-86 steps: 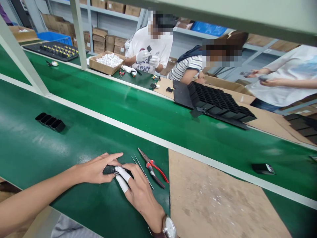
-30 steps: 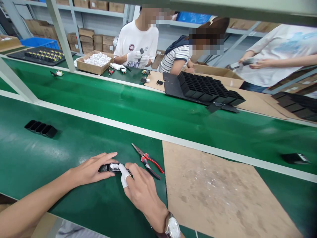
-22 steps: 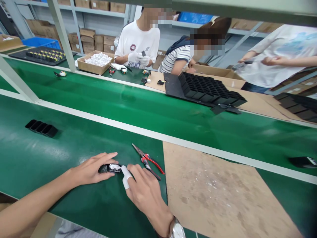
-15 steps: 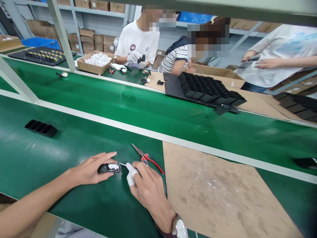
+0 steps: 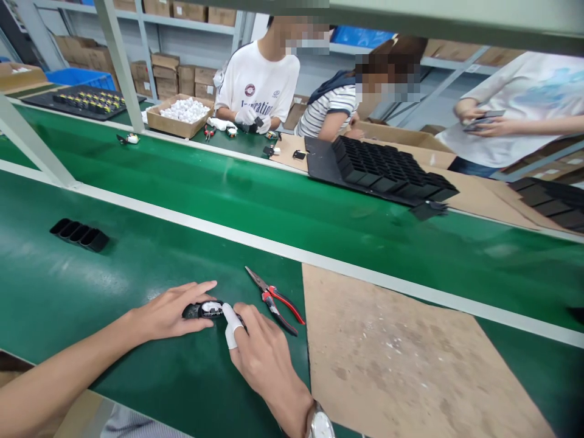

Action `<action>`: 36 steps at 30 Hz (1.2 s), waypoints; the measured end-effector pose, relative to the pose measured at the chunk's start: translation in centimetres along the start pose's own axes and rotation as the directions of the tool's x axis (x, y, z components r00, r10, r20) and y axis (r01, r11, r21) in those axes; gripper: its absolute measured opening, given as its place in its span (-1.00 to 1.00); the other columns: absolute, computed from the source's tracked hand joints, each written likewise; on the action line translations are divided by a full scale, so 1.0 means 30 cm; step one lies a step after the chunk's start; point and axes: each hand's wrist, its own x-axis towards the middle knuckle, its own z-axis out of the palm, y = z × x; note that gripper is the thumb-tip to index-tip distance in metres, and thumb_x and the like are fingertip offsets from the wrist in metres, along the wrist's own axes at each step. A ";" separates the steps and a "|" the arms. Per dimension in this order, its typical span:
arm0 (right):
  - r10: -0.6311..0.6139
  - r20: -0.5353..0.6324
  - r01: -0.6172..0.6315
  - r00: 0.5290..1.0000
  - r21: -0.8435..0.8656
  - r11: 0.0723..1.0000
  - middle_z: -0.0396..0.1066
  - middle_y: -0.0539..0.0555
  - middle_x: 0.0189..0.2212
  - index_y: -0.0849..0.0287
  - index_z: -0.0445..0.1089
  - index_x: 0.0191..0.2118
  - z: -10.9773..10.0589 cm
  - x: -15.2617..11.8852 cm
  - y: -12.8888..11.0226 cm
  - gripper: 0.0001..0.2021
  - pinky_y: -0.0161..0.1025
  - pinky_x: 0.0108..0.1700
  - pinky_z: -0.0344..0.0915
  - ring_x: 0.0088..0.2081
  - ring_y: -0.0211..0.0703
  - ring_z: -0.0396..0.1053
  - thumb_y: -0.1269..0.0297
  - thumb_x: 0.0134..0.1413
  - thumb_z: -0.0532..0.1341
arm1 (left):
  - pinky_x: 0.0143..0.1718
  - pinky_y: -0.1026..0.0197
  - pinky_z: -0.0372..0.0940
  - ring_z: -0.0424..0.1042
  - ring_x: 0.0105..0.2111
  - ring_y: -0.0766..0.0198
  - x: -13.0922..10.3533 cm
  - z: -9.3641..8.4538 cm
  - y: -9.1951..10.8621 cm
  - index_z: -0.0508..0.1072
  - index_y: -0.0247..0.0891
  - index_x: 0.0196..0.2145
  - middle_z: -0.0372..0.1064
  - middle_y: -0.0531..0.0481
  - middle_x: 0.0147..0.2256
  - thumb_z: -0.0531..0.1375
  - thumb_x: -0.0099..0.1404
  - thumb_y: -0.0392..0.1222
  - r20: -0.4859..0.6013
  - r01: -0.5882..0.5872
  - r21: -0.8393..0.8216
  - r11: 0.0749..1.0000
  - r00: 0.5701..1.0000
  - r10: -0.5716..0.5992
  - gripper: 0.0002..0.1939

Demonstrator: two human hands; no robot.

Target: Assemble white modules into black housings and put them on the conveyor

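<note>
Between the thumb and fingers of my left hand (image 5: 176, 311) is a small black housing (image 5: 194, 311) with white and dark parts inside its open end. My right hand (image 5: 255, 344), with white finger cots on its fingertips and a watch at the wrist, is closed around a thin tool, mostly hidden now, at the housing's right end. Pliers with red and black handles (image 5: 270, 293) lie open on the green table (image 5: 182, 377), just behind my right hand.
A row of black cups (image 5: 79, 234) stands at the left. Brown cardboard (image 5: 410, 353) covers the table at right. Beyond the white rail (image 5: 182, 214) runs a green belt (image 5: 255, 188). Across it, people work near a box of white pieces (image 5: 180, 125) and black trays (image 5: 392, 167).
My right hand has moved left to the housing, and its fingertips now reach the open end. The pliers' handles show more fully. Across the belt, a person's gloved hands have moved lower.
</note>
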 end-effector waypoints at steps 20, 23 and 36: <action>0.110 0.002 -0.106 0.994 0.267 0.958 0.47 0.26 -0.03 0.30 0.36 0.17 0.028 -0.001 0.007 -0.68 0.04 -0.03 0.47 -0.01 0.08 0.39 0.56 0.35 0.17 | 0.06 0.00 0.48 0.55 0.00 0.04 0.023 -0.041 0.014 0.44 -0.19 0.18 0.58 -0.20 0.00 0.29 0.48 -0.28 -0.079 -0.239 -0.049 0.970 0.969 0.235 -0.65; 0.085 0.039 -0.093 0.996 0.356 0.930 0.45 0.26 0.11 0.21 0.30 0.29 0.031 0.004 -0.008 -0.60 0.09 0.11 0.47 0.13 0.10 0.38 0.47 0.40 0.19 | 0.06 0.01 0.49 0.56 0.00 0.05 0.015 -0.036 0.011 0.45 -0.19 0.16 0.58 -0.19 0.01 0.27 0.50 -0.27 -0.070 -0.203 -0.061 0.977 0.978 0.198 -0.69; 0.180 -0.008 -0.163 0.984 0.388 0.907 0.51 0.23 -0.01 0.18 0.23 0.31 0.048 0.009 0.020 -0.61 -0.02 0.00 0.52 -0.02 0.00 0.50 0.37 0.45 0.17 | -0.15 0.08 0.58 0.65 -0.18 0.10 0.026 -0.026 0.010 0.56 -0.23 -0.20 0.63 -0.21 -0.09 0.31 0.46 -0.17 -0.229 -0.043 -0.274 0.961 0.973 -0.022 -0.91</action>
